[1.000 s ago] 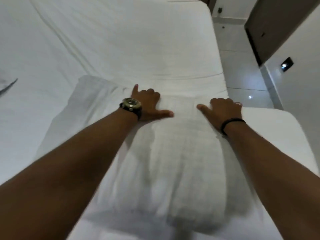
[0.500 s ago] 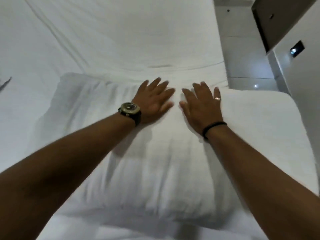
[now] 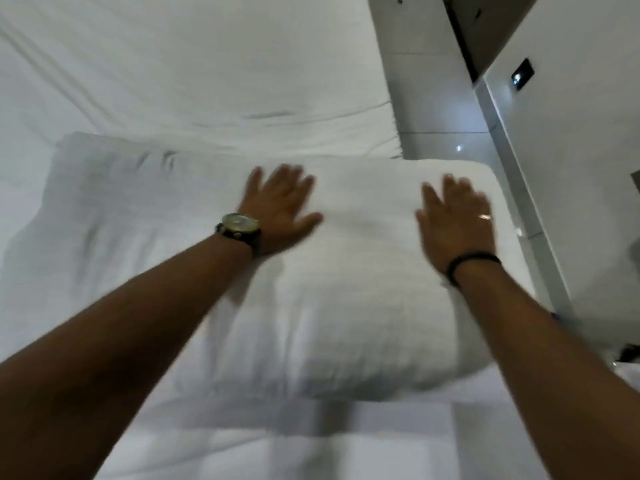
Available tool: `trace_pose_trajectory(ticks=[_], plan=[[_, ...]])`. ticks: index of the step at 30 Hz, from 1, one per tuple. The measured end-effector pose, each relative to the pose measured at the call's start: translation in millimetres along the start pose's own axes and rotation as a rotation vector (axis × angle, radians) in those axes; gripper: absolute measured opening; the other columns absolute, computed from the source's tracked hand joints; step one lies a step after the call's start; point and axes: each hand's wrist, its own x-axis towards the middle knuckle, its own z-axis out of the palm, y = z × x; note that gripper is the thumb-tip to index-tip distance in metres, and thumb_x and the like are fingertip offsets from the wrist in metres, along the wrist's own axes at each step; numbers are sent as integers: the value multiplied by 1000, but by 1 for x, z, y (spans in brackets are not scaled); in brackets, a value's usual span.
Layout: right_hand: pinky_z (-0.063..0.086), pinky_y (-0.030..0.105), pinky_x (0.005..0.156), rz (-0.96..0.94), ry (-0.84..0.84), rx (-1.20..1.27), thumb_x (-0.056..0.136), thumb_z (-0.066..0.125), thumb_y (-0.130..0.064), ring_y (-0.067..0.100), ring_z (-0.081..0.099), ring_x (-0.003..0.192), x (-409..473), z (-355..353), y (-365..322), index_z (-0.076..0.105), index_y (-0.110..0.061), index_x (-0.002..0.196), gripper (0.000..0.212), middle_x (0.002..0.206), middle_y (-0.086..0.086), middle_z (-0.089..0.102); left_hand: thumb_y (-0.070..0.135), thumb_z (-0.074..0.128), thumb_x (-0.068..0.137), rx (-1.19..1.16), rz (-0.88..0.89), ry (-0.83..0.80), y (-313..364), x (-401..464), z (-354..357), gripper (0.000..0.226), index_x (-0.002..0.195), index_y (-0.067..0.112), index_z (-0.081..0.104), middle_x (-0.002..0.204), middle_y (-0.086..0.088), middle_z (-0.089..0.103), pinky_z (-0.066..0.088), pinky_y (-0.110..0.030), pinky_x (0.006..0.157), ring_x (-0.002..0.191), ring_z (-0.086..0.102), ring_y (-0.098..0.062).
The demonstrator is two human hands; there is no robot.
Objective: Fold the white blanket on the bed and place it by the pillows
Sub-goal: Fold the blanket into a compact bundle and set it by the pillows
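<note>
The left hand (image 3: 280,209) lies flat on the folded white blanket (image 3: 311,306), palm down, fingers straight and slightly spread, thumb stretched out to the side; it holds nothing and only presses on the cloth. A wristwatch (image 3: 240,226) with a round pale face and dark strap sits on that wrist. The right hand (image 3: 457,223) lies flat on the blanket too, toward the blanket's right end, fingers straight and close together, gripping nothing. A ring (image 3: 485,216) shows on 1 finger and a thin black band (image 3: 472,263) circles the wrist. Both hands are blurred, so fine detail of the fingertips cannot be made out. The 2 hands rest well apart on the blanket's far half.

The blanket is a thick, puffy white bundle with rounded edges and a faint grid of stitched lines over its top. It lies across the bed (image 3: 190,71), its far long edge against the smooth white sheet, its right end at the bed's right edge and overhanging it. Its left end is creased, with a few small dimples. Nearer than the blanket lies flat white bedding. Right of the blanket is pale floor (image 3: 440,109), then a white wall with a small dark switch plate (image 3: 522,77).
</note>
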Motion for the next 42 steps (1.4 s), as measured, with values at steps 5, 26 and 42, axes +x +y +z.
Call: trace_pose_trajectory(ticks=[5, 26, 42], plan=[[10, 67, 111, 140, 152, 96, 99, 37, -29, 41, 8, 146, -51, -7, 5, 35, -24, 148, 49, 160, 18, 11, 83, 6, 79, -22, -261, -81, -74, -47, -8, 101, 156, 18, 7, 164, -9, 2, -2, -46, 120, 151, -2, -27], [9, 64, 113, -318, 172, 175, 91, 38, -57, 31, 19, 146, -183, 41, -191, 37, -22, 146, 66, 158, 12, 23, 80, 29, 81, 53, -226, 112, -81, -265, 41, 93, 154, 21, 27, 163, -10, 15, -1, -58, 116, 151, 7, -31], [8, 55, 115, -1228, 57, 185, 95, 18, -58, 25, 12, 149, -37, -50, -426, 23, -31, 152, 63, 161, 1, 19, 54, 30, 99, -451, -1077, 520, -149, -268, 35, 50, 80, 12, 49, 75, -12, 62, 41, -40, 61, 70, 55, -36]])
